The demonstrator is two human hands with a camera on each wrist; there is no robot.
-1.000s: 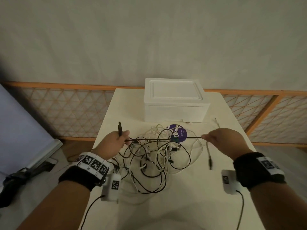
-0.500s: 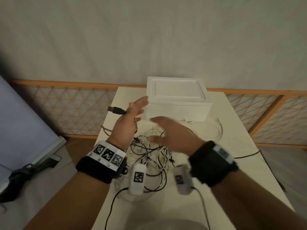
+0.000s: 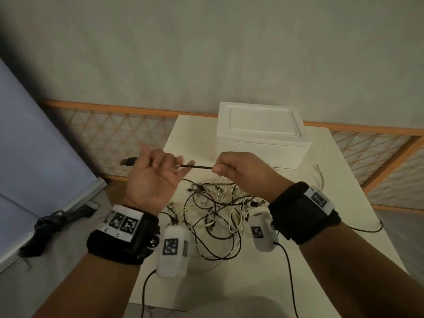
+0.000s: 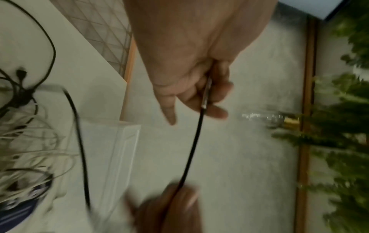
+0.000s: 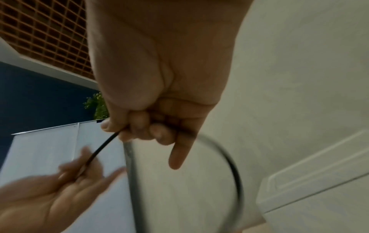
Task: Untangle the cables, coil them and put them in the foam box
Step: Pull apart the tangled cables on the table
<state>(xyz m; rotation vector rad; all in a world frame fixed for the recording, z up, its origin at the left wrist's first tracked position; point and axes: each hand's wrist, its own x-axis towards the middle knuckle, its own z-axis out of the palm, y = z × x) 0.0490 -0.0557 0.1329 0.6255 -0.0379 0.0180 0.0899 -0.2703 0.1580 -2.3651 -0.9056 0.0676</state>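
Note:
A black cable point(image 3: 197, 166) runs taut between my two raised hands above the table. My left hand point(image 3: 158, 171) holds it palm up, fingers curled over the cable point(image 4: 196, 135), and its USB plug point(image 3: 128, 161) sticks out to the left. My right hand point(image 3: 234, 169) pinches the cable point(image 5: 103, 145) between thumb and fingers, and a loop point(image 5: 229, 159) of it hangs past that hand. Below lies a tangle of black and white cables point(image 3: 213, 214). The white foam box point(image 3: 261, 138) stands behind, lid on.
The white table point(image 3: 344, 203) ends at a left edge just under my left hand. A white cable point(image 3: 319, 177) lies to the right of the box. A wooden lattice fence point(image 3: 110, 138) runs behind the table. A dark bag point(image 3: 48, 228) lies on the floor at left.
My hands came together above the pile and rose. The left hand turned palm up with the plug end, and the right hand moved in and took the cable close to it.

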